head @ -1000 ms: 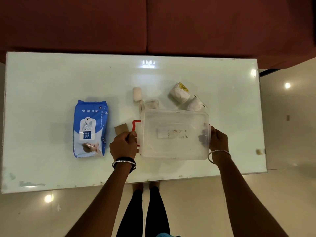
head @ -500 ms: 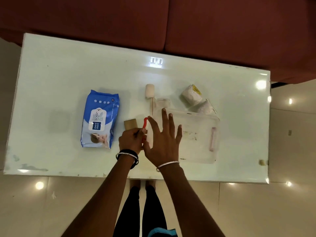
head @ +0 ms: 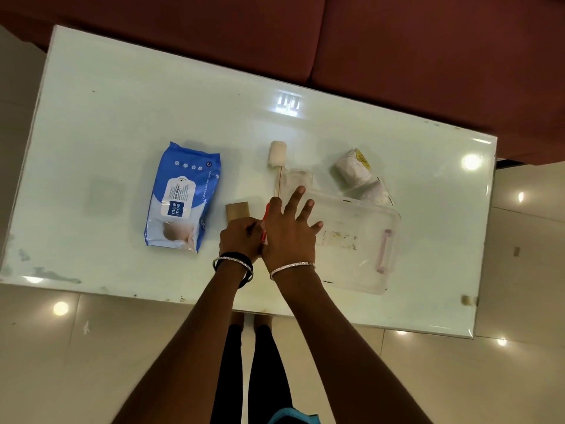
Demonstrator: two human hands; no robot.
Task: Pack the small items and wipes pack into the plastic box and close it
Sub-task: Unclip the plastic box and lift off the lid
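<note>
head view: a clear plastic box with its lid on lies on the white glass table, a little to the right of the middle. the right hand rests flat on the left part of the lid, the fingers spread apart and holding nothing. the left hand is just beside it, at 9 o'clock from it, touching the left end of the box; its fingers are curled together at the red latch, but i cannot tell if they really pinch it, because the right hand hides most of it. a pink latch sits at the right end of the box, at 3 o'clock.

the blue wipes pack lies flat at 9 o'clock from the box, well apart from it. a small brown cardboard piece is between the pack and the box, just above the left hand. at 11 o'clock from the box lies a stick with a white foam head, and near it a small clear pouch. at 1 o'clock two white wrapped rolls lie touching each other, the lower one against the far edge of the box. both wrists wear bangles.
</note>
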